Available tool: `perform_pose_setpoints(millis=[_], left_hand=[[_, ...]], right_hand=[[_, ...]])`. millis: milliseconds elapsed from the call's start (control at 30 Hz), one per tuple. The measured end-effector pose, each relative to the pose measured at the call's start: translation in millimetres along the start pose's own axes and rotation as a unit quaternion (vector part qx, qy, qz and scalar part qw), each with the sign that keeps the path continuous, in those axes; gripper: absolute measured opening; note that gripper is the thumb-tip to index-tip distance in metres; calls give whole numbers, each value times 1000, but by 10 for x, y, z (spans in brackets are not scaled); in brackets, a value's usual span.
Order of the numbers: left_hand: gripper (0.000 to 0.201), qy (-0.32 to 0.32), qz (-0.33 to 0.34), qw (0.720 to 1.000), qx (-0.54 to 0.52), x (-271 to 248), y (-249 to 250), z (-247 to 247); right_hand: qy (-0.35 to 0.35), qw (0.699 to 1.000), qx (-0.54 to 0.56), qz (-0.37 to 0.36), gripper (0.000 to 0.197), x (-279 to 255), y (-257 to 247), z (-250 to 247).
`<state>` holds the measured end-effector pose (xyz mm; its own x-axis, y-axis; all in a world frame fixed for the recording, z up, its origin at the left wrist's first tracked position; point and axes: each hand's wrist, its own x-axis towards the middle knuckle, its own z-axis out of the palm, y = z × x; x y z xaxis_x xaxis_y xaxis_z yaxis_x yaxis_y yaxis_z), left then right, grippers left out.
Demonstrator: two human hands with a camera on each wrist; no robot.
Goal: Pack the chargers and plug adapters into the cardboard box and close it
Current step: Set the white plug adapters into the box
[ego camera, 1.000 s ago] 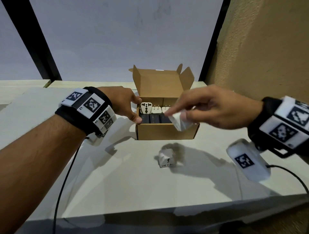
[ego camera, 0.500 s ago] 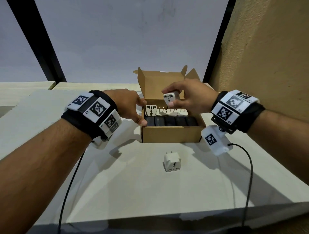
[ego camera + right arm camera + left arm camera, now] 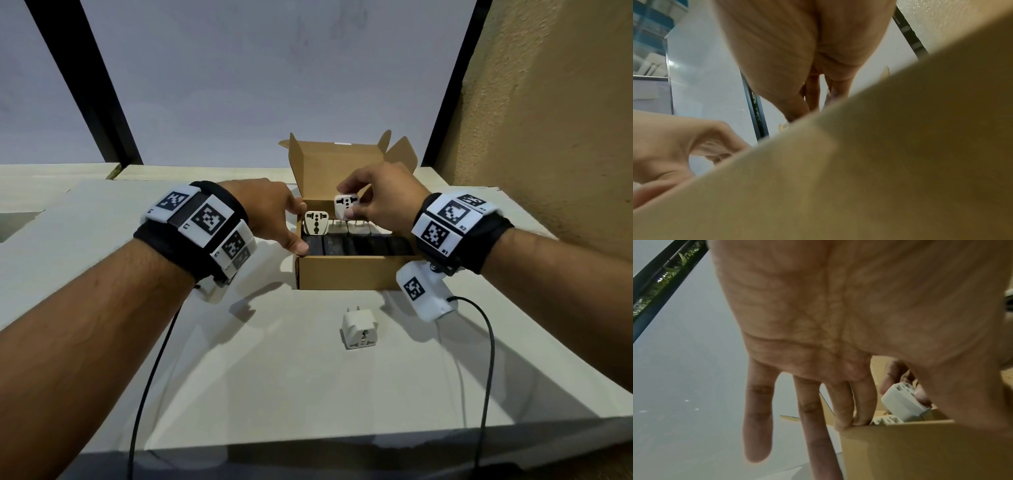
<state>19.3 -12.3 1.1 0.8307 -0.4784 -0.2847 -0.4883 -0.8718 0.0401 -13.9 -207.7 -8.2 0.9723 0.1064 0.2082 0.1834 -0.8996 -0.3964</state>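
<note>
Head view, left to right: left hand [image 3: 274, 212] gripped the left wall of the open brown cardboard box [image 3: 346, 274], thumb at the near corner, steadying it. Right hand [image 3: 380, 202] pinched a white plug adapter [image 3: 346, 207] just above the far row of white adapters [image 3: 342, 224]; black chargers [image 3: 359, 245] filled the near row. Step: seating this adapter. Next move likely needs a free slot. One white adapter [image 3: 359, 330] sat on the pale table [image 3: 239, 359], near the box. The upright lid [image 3: 339, 171] was not in the way.
</note>
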Motion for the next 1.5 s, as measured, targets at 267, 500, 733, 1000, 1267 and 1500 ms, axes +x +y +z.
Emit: perform_pose_setpoints(millis=[267,500,733,1000,1267,1500], left_hand=[[92,1,4,1000,3,-6,5,-10],[94,3,9,1000,7,13,-13,6],[97,6,12,1000,9,31,-43,15],[95,5,19,1000,-4,46,-49,23],[99,1,10,1000,6,65,-33,29],[102,-4,2,1000,15,52,-8,0]], right_hand=[[-56,997,-27,42,34,11,-26,147],[-57,997,-30,52,34,74,-8,176],[-66,996,-50,43,35,61,10,180],[-60,996,-52,49,44,86,0,228],[-59,995,-63,41,53,37,-21,101],[-55,997,-24,-38,27,-340,-145,-190]])
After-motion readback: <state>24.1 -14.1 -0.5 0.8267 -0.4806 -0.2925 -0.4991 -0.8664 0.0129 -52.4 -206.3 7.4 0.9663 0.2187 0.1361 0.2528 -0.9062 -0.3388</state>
